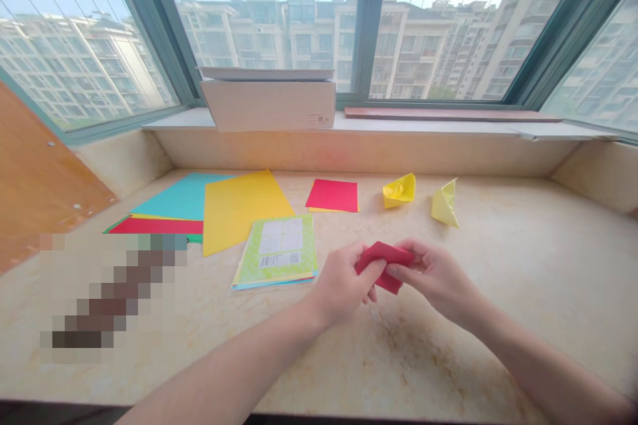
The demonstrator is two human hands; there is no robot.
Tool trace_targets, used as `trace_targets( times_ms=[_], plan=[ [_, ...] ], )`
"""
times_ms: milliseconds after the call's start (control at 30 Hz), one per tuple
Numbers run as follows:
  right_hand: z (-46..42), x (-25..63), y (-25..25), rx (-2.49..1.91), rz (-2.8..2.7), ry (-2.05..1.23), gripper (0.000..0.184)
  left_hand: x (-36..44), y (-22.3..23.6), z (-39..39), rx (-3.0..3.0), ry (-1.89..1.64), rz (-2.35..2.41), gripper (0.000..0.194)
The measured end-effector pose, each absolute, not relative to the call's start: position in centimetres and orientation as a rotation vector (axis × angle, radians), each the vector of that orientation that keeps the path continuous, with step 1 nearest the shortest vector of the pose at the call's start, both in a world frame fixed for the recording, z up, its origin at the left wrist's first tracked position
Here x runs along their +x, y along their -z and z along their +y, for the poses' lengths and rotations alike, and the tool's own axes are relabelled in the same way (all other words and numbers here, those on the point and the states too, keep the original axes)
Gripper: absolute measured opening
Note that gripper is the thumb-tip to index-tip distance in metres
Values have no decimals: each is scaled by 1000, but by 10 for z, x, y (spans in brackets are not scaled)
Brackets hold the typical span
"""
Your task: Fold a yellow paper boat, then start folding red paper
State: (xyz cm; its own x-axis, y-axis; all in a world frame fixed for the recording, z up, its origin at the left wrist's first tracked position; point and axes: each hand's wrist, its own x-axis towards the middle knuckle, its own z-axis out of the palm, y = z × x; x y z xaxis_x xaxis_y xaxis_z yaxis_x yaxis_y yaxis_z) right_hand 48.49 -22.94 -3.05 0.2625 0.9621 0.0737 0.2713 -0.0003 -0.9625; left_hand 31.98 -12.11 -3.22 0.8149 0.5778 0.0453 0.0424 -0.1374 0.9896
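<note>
A folded piece of red paper (385, 259) is held just above the marble sill (523, 292), pinched from both sides. My left hand (343, 287) grips its left end with thumb and fingers closed. My right hand (434, 275) grips its right end, fingers curled around it. Beyond the hands lie two folded yellow paper shapes, one (399, 189) crumpled-looking and one (445, 203) pointed and upright.
A small red sheet (333, 195) over a yellow one lies at the back centre. Large yellow (239, 207), teal (182, 198) and red (154, 226) sheets are spread at left, beside a green paper pack (278, 251). A white box (269, 101) sits on the window ledge. A blurred patch covers the left foreground.
</note>
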Motion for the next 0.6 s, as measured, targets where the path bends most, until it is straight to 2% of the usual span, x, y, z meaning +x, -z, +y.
trace_targets(
  times_ms=[133, 367, 600],
  plan=[
    [-235, 490, 36, -1580, -1164, -725, 30, 317, 37, -122, 1686, -470, 405, 44],
    [-243, 500, 35, -1550, -970, -733, 35, 319, 37, -129, 1419, -465, 355, 45],
    [-244, 507, 34, -1681, -981, -870, 32, 314, 38, -130, 1492, -440, 372, 47]
  ],
)
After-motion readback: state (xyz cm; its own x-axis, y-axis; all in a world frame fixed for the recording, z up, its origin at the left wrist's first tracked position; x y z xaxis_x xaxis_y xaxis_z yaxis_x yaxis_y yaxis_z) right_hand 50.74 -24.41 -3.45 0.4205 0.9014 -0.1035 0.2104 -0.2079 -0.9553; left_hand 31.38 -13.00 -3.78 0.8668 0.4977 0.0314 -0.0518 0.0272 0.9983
